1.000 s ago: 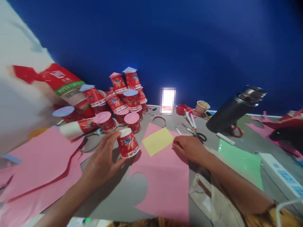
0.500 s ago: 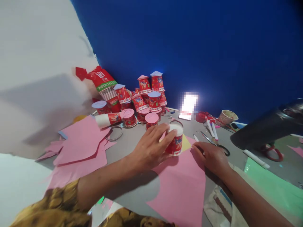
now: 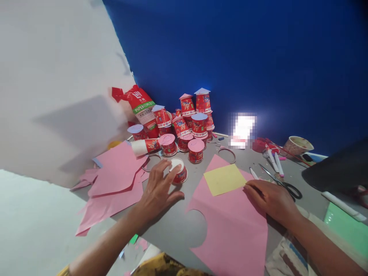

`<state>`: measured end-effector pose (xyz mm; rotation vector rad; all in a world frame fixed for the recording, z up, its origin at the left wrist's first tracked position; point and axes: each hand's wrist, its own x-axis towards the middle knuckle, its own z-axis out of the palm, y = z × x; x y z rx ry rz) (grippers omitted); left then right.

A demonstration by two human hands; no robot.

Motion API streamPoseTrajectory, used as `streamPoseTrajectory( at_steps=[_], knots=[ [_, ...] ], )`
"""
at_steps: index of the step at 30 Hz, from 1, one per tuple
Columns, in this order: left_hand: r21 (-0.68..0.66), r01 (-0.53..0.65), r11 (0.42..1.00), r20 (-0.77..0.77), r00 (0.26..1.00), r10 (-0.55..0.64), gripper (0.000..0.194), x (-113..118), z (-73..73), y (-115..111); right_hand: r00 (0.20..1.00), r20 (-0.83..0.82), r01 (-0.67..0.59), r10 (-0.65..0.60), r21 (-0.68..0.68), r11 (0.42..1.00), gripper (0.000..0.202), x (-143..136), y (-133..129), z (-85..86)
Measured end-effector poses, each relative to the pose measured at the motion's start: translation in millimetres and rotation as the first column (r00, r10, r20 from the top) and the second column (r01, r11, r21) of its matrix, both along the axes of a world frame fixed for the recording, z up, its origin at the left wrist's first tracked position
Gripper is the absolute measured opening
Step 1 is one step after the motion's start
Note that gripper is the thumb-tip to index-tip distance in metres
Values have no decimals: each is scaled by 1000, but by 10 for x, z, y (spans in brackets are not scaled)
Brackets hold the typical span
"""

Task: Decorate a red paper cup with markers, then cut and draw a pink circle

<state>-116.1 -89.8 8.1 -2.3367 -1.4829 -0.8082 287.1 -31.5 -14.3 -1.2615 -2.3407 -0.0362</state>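
Observation:
My left hand [image 3: 161, 188] is open, its fingers apart at a red paper cup [image 3: 181, 177] that stands upside down on the table, its white base up. The fingertips overlap the cup's top edge; I cannot tell whether they still touch it. My right hand [image 3: 267, 197] is closed, thumb and fingers pinched at the right corner of a small yellow paper [image 3: 224, 179]. That paper lies on a large pink sheet [image 3: 230, 222] with a round piece cut from its left edge. Behind, several red cups [image 3: 196, 150] with pink or blue paper tops stand grouped and stacked.
Pink sheets [image 3: 115, 168] lie piled at left, near a paper cup bag [image 3: 143, 111]. Two rings, one a tape-like ring [image 3: 227, 155], rest on the table. Scissors [image 3: 283, 184], markers [image 3: 273, 159], a lit phone [image 3: 243, 130] and a patterned cup [image 3: 299, 145] are at right.
My left hand has carried the red cup left, set it down before the other cups and opened. The yellow paper now shows fully beside my right hand. The view has shifted slightly.

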Motion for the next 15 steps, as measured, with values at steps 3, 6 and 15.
streamPoseTrajectory(
  at_steps=[3,6,15],
  knots=[
    [-3,-123,992,9,992,123,65,-233,153,-224,1000,1,-11,11,-16,1000,32,10,-5,8],
    [-36,-411,911,-139,905,402,55,-643,269,-430,1000,8,-21,21,-42,999,32,-1,-3,7],
    [-270,-732,625,-383,677,628,35,-1326,390,-491,1000,22,-14,17,-128,992,31,26,8,12]
  ],
)
